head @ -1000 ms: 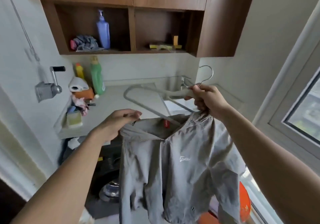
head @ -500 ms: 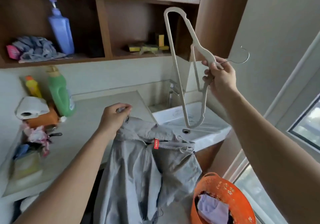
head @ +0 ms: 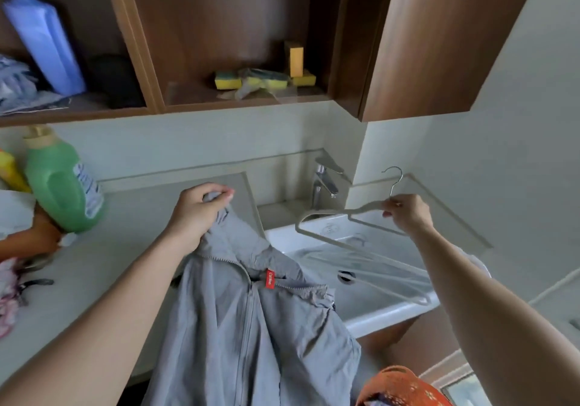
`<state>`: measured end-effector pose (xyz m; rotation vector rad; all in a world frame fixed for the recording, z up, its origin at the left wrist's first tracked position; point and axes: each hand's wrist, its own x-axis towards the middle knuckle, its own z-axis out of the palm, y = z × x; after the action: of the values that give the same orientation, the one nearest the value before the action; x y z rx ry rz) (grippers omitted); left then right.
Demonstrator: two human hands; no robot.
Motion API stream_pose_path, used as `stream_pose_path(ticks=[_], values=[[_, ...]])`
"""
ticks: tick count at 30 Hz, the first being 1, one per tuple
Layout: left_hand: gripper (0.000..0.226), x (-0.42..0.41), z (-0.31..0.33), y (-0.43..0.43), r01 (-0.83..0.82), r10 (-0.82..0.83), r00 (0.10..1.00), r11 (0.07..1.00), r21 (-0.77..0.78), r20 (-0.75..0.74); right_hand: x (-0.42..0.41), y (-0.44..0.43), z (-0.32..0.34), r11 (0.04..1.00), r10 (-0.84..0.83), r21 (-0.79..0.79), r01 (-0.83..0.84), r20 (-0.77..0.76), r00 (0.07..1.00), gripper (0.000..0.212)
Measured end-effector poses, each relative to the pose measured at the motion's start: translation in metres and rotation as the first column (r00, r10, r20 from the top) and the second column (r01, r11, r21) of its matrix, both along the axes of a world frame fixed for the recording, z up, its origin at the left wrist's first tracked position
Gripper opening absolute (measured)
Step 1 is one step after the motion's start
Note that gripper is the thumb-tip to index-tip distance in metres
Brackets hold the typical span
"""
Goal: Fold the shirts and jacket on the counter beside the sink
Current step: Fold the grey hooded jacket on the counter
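Grey zip-front fabric jacket (head: 251, 321) hangs wrinkled at lower centre, pinched by left hand (head: 196, 214); right hand (head: 408, 214) fingers pinch pale hanger (head: 361, 248).

One jacket (head: 251, 327), one hanger (head: 365, 208), one basket (head: 405, 387), three bottles (head: 59, 186).

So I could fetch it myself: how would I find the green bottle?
Find the wooden wall cabinet; below it runs the pale counter left of the sink. At the counter's back left stands the green bottle: beige cap, pale label, unlike the yellow bottle beside it.
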<state>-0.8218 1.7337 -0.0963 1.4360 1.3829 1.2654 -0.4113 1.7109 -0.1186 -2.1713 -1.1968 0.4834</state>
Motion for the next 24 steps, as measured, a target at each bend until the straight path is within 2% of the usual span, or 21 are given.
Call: stream_pose_path(ticks=[1, 3, 5, 7, 9, 12, 16, 19, 22, 24], values=[[0.015, 0.004, -0.002, 0.007, -0.025, 0.025, 1.000, 1.000, 0.007, 0.002, 0.006, 0.016, -0.006, 1.000, -0.009, -0.001, 0.009, 0.045, 0.999, 0.014], [0.015, 0.009, -0.007, 0.019, -0.081, 0.081, 0.997, 0.996, 0.031, 0.014, 0.013, 0.045, -0.020, 0.999, -0.036, -0.017, 0.040, 0.164, 0.986, 0.040], [0.019, 0.011, -0.014, 0.029, -0.117, 0.115, 0.993, 0.992, 0.048, 0.025, 0.007, 0.066, -0.035, 0.999, -0.026, -0.017, 0.029, 0.180, 0.983, 0.053], [0.021, 0.007, -0.019, 0.033, -0.117, 0.117, 0.993, 0.993, 0.032, 0.014, -0.010, 0.076, -0.051, 0.996, 0.088, -0.014, -0.087, 0.152, 0.984, 0.046], [0.021, 0.001, -0.022, 0.037, -0.115, 0.115, 0.993, 0.993, -0.018, -0.008, -0.032, 0.077, -0.067, 0.969, 0.241, -0.076, -0.234, 0.087, 0.967, 0.034], [0.027, -0.009, -0.024, 0.039, -0.110, 0.106, 0.994, 0.989, -0.099, -0.040, -0.070, 0.066, -0.085, 0.839, 0.470, -0.286, -0.463, -0.047, 0.881, 0.028], [0.030, -0.028, -0.019, 0.027, -0.081, 0.069, 0.995, 0.984, -0.161, -0.074, -0.121, 0.042, -0.097, 0.647, 0.564, -0.446, -0.618, -0.266, 0.782, 0.052], [0.028, -0.056, -0.014, 0.006, -0.051, 0.033, 0.995, 0.981, -0.189, -0.098, -0.154, 0.023, -0.090, 0.559, 0.669, -0.485, -0.673, -0.216, 0.711, 0.056], [0.021, -0.095, -0.015, -0.021, -0.068, 0.008, 0.978, 0.955, -0.288, -0.207, -0.184, 0.004, -0.074, 0.447, 0.772, -0.536, -0.716, -0.172, 0.612, 0.036], [0.022, -0.123, -0.015, -0.045, -0.085, -0.027, 0.964, 0.910, -0.406, -0.263, -0.204, -0.009, -0.061, 0.462, 0.779, -0.502, -0.731, -0.164, 0.605, 0.027]])
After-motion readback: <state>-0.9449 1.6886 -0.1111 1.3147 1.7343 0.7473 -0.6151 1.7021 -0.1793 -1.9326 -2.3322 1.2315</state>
